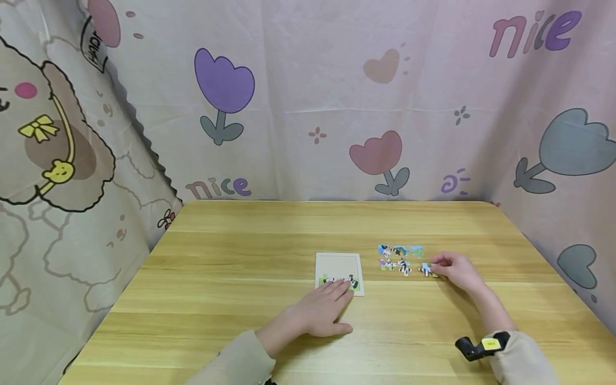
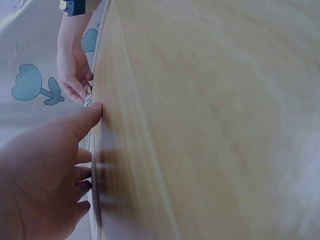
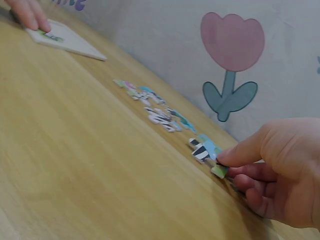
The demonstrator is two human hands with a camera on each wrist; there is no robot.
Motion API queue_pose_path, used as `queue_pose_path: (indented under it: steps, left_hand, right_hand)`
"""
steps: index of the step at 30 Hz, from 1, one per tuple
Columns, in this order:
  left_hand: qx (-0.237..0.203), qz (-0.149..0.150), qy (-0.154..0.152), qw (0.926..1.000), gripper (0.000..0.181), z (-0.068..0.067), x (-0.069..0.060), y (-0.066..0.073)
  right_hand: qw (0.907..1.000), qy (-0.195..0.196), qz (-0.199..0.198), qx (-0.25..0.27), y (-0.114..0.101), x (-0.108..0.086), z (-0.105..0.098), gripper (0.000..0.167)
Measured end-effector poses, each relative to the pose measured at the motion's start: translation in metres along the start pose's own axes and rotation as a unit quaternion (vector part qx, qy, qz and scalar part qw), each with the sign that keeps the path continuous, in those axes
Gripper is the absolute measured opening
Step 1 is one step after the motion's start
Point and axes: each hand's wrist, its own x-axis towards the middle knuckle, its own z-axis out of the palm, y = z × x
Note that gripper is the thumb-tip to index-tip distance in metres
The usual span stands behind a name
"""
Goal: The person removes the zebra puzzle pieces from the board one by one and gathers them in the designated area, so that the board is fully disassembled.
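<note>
A white puzzle tray point(image 1: 338, 263) lies on the table, with green and black-and-white pieces along its near edge. My left hand point(image 1: 323, 311) rests flat there, fingertips on those pieces, thumb out to the side. To the right, my right hand point(image 1: 457, 271) pinches a zebra-striped piece point(image 3: 202, 151) with blue and green parts between thumb and fingers. Beside it several loose pieces point(image 1: 404, 267) lie in two rough rows. In the left wrist view, the left fingers point(image 2: 84, 174) touch the tray's edge.
The wooden table point(image 1: 231, 299) reaches back to a patterned curtain point(image 1: 308, 96), which also hangs at both sides. A black strap device point(image 1: 483, 346) with a yellow label sits on the right wrist.
</note>
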Motion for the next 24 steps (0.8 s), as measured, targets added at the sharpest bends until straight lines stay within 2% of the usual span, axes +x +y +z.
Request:
queue_pose_path:
  steps: [4, 9, 18, 24]
  left_hand:
    - [-0.001, 0.0, 0.003, 1.0, 0.074, 0.002, 0.001, -0.001]
    - [-0.002, -0.002, 0.003, 1.0, 0.074, 0.003, 0.001, -0.001]
    - [-0.006, -0.004, -0.003, 1.0, 0.074, 0.004, 0.001, -0.001]
    - [-0.01, -0.011, 0.002, 0.9999, 0.074, 0.005, -0.006, -0.006]
  right_hand:
    - [0.9983, 0.02, -0.02, -0.051, -0.001, 0.002, 0.005, 0.019]
    - [0.9947, 0.034, -0.032, -0.092, -0.001, 0.005, 0.009, 0.018]
    - [0.9957, 0.041, -0.017, -0.082, -0.005, 0.003, 0.009, 0.022]
    - [0.9979, 0.04, -0.016, -0.048, -0.021, 0.005, 0.013, 0.026]
